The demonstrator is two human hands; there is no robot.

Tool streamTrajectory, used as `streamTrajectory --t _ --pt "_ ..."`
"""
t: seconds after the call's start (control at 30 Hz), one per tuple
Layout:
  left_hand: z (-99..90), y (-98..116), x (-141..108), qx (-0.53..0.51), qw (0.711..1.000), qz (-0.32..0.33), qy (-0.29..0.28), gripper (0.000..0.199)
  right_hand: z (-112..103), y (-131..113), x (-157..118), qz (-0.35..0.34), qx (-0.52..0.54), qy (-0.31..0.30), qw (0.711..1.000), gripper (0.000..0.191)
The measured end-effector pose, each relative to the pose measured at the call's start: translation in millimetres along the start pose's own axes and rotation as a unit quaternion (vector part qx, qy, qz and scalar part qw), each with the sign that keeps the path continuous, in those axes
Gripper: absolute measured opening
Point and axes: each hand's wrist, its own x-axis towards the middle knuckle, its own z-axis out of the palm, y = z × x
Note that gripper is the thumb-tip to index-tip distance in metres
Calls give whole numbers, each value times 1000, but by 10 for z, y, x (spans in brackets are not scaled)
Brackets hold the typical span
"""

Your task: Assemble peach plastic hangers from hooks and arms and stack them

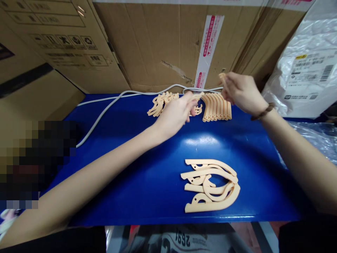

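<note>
Pieces (217, 107): beige, curved, in three groups on the blue desk (147, 182); others in the hands.
Front set (210, 206): near the front edge, a little right of its middle; four long arms, left ends spaced apart, right ends curving together. Smaller curved bits lie between them; small holes show in some.
Row: by the back edge, right of its middle; long pieces side by side, nested closely.
Pile (158, 105): by the back edge, left of the row; hooked pieces in a loose heap, partly hidden by the left hand. A few more bits show between that hand and the row.
Left hand (173, 114): above the back of the desk, between pile and row; fingers curled in, thumb and forefinger closed on a slim piece (199, 96).
Right hand (242, 89): raised above and right of the row; fingertips pinched together on a small piece (222, 75), most of it covered. Dark band (263, 111) at the wrist.
Cable (179, 85): white, along the back edge, bending forward at the left.
Cartons (158, 42): brown, behind the back edge and at the left.
Bag (305, 63): white, labelled, at the back right corner.
Sack (184, 242): printed, below the front edge.
</note>
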Motion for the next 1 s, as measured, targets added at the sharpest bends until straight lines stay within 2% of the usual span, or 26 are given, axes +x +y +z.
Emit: streamTrajectory --t 0.07,0.13,0.2,0.27,0.4,0.53,0.63,0.77,1.0 --pt "-161 -82 65 -7 998 -52 42 29 -85 65 31 20 17 37 999 32" --pt "-328 -188 168 34 991 -110 73 34 -168 52 42 10 21 72 997 29" --pt "-464 -307 265 31 977 -193 87 30 -236 -35 28 -17 4 95 995 24" --pt "-548 -425 322 33 971 -215 96 21 -275 -154 -10 -37 -36 94 994 19" --pt "-593 -630 339 52 967 -221 114 9 -236 -275 -120 -84 -162 39 982 27" --pt "-591 -776 338 89 963 -226 118 19 -99 -143 -239 -163 -264 -22 950 31" --pt "-591 -828 346 129 959 -222 118 26 -3 14 -316 -229 -261 -58 936 35" --pt "-582 -826 352 188 948 -219 137 28 97 162 -372 -290 -245 -71 922 36" --pt "-558 -816 331 222 944 -198 145 22 207 235 -375 -305 -244 -89 916 38"
